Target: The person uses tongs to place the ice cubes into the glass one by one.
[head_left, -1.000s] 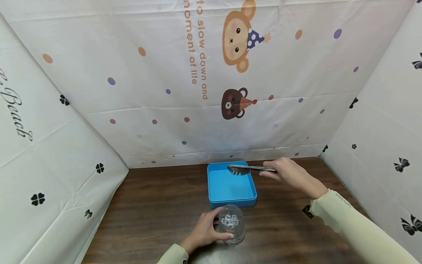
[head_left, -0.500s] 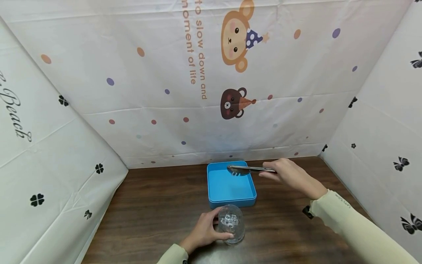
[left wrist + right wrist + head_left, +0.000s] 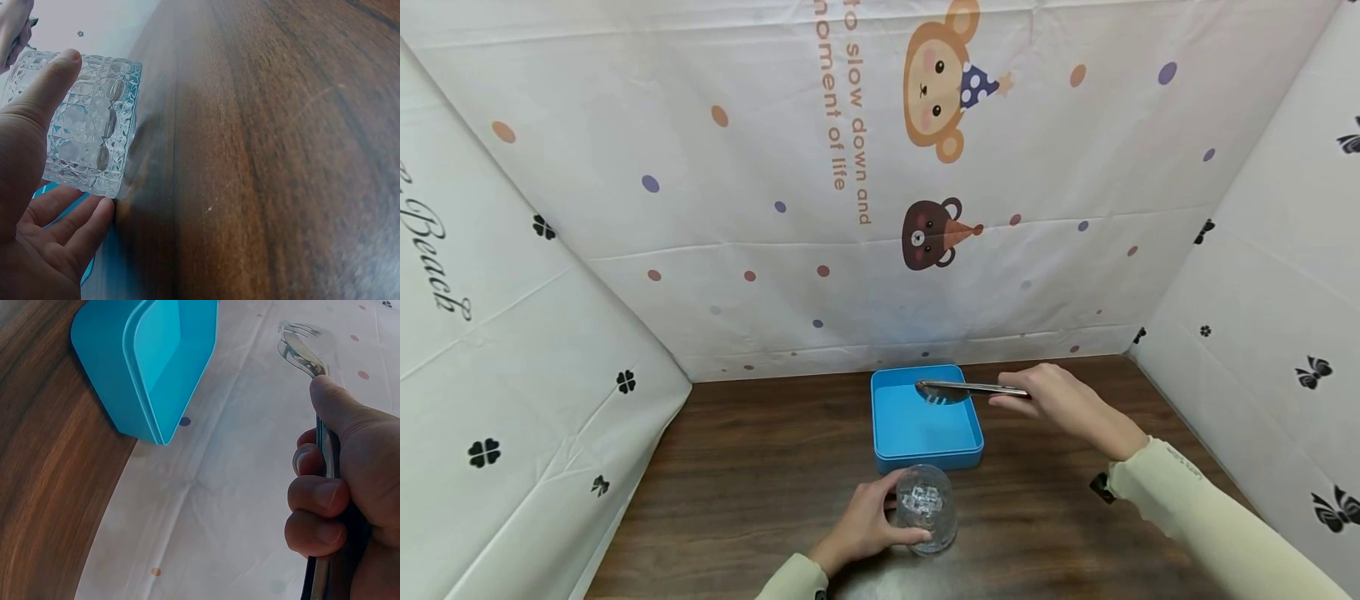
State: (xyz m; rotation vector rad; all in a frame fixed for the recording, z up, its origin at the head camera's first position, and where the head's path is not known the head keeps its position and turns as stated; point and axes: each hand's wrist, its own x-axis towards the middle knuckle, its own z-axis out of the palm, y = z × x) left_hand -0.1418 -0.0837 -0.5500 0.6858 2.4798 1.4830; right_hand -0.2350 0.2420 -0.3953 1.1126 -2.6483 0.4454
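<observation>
My left hand (image 3: 868,525) grips a clear cut-glass tumbler (image 3: 927,510) standing on the table, thumb on one side and fingers on the other. Clear cube-like pieces show in the glass in the head view. The left wrist view shows the diamond-patterned tumbler (image 3: 94,119) resting on the wood. My right hand (image 3: 1063,400) holds metal serving tongs (image 3: 951,388), their tips over the blue box (image 3: 925,429). In the right wrist view, curled fingers wrap the handle of the tongs (image 3: 331,447). One tip is fork-tined; a faint see-through patch shows beside the tips.
The open, square blue box stands against the back cloth (image 3: 775,292), just behind the tumbler. Printed white cloths also line the left side (image 3: 550,400) and the right side (image 3: 1262,333) of the dark wooden table (image 3: 745,483).
My right hand and the tongs have dipped slightly over the blue box. My left hand and the tumbler keep their place.
</observation>
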